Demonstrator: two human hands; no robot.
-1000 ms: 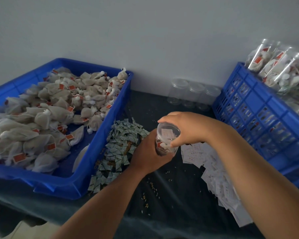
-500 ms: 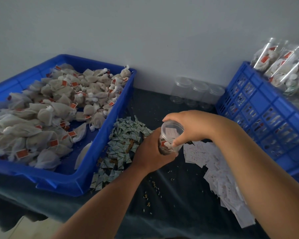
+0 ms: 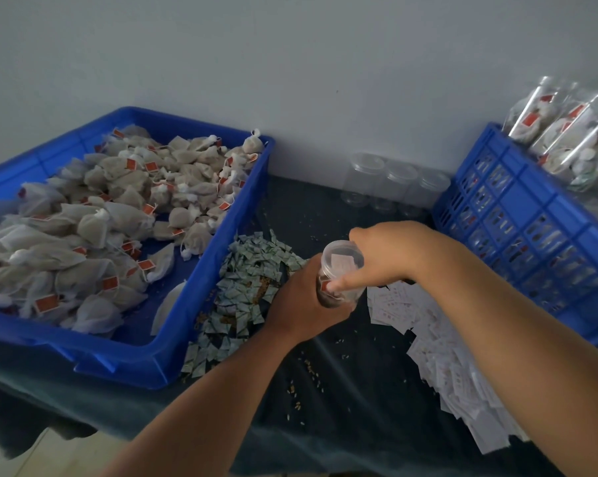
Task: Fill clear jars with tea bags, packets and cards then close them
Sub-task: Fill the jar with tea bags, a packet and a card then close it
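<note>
Now the right hand (image 3: pixel 387 256) had swung round the lid (image 3: pixel 340 257) — fingers curled on its rim — while the left hand (image 3: pixel 301 301) gripped the filled jar (image 3: pixel 351 294) over the worktop's (image 3: pixel 342 383) middle, between packets (image 3: pixel 253 287) and cards (image 3: pixel 425 321); closing looked nearly done.

Base of the clear jar (image 3: pixel 342 266) hidden by the left hand (image 3: pixel 304 301), blue tray (image 3: pixel 173 352) cut off at left edge, blue crate (image 3: pixel 531 235) and blurred filled jars (image 3: pixel 566 139) clipped at right, print on cards (image 3: pixel 438 356) unreadable.
</note>
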